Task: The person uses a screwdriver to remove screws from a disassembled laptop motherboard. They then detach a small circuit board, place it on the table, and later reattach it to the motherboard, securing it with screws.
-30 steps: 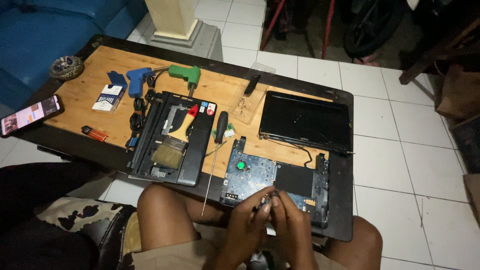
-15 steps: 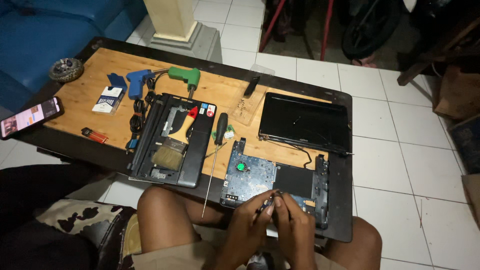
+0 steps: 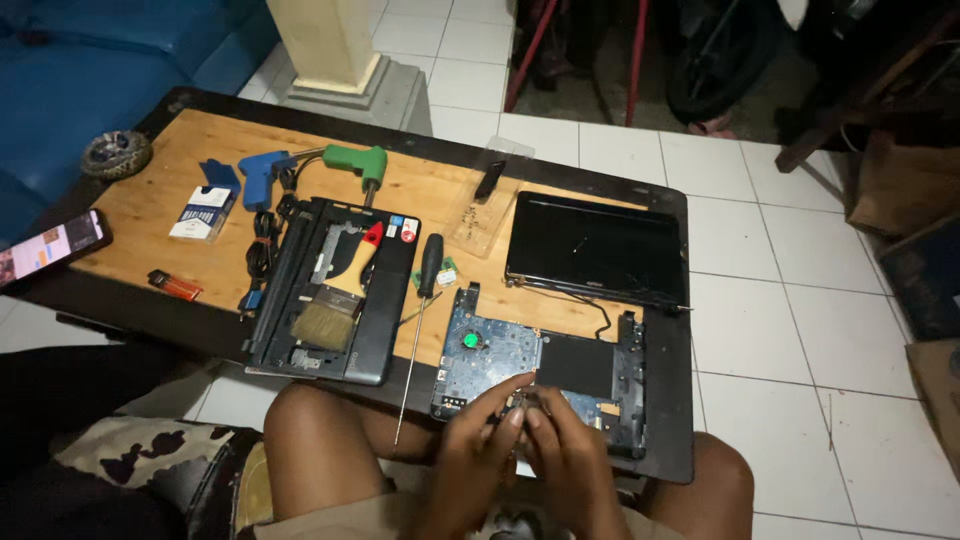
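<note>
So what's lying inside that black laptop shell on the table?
Inside the black laptop shell lies a paintbrush with a wooden handle and pale bristles, beside a small red-handled tool. Bare metal shows around them. Whatever sits under the brush is covered.

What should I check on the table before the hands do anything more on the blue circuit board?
1. Left hand and right hand both on the circuit board: ok.
2. Small part pinched between the fingertips: cannot tell, too small.
3. Board fully on the table: not ok, near edge overhangs toward the knees.
4. Long screwdriver close by the left hand: ok.
5. Screen panel cable lying clear of the hands: ok.
6. Brush resting in the laptop base: ok.
</note>
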